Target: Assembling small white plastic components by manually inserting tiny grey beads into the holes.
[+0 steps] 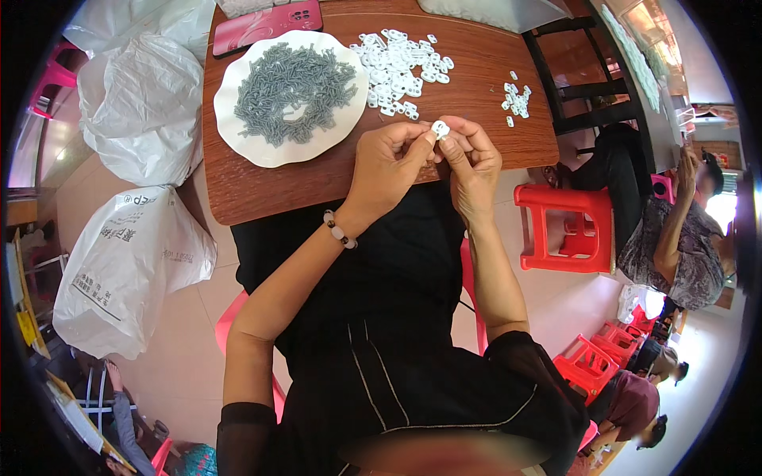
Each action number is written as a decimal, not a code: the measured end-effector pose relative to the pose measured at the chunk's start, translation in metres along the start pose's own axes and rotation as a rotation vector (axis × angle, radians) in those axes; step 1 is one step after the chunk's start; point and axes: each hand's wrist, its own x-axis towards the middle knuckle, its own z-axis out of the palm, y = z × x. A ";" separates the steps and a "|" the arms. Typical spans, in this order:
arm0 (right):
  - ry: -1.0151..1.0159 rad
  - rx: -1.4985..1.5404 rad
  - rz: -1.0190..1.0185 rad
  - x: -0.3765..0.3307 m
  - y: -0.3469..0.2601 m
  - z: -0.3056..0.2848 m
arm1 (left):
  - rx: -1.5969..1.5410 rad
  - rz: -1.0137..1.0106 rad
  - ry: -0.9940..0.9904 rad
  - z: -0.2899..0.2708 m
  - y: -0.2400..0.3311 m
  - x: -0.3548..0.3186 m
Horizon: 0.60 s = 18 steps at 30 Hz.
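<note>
A small white plastic piece with a round hole (440,127) is pinched between the fingertips of both hands, above the table's near edge. My left hand (386,165), with a beaded bracelet at its wrist, presses thumb and fingers together on the piece's left side. On the other side, the thumb and fingers of my right hand (474,165) close on it. Whether a second small part sits between the fingers is hidden. Beyond my hands lies a pile of white plastic pieces (397,67). A smaller group of white pieces (516,101) lies to its right.
A white wavy-rimmed plate (230,131) holds many small grey rod-like parts (278,87) on the brown table (262,194). Behind it lies a pink phone (266,25). White plastic bags (135,254) stand at left. A red stool (563,230) and several people are at right.
</note>
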 end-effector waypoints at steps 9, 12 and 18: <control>-0.016 0.011 -0.005 0.000 0.000 -0.001 | 0.010 0.031 0.005 0.000 -0.003 0.001; -0.008 -0.013 -0.001 0.000 0.000 0.000 | 0.004 0.019 0.007 0.001 -0.001 0.000; -0.012 0.000 0.004 0.000 0.001 -0.001 | -0.008 0.015 0.004 0.001 0.000 0.000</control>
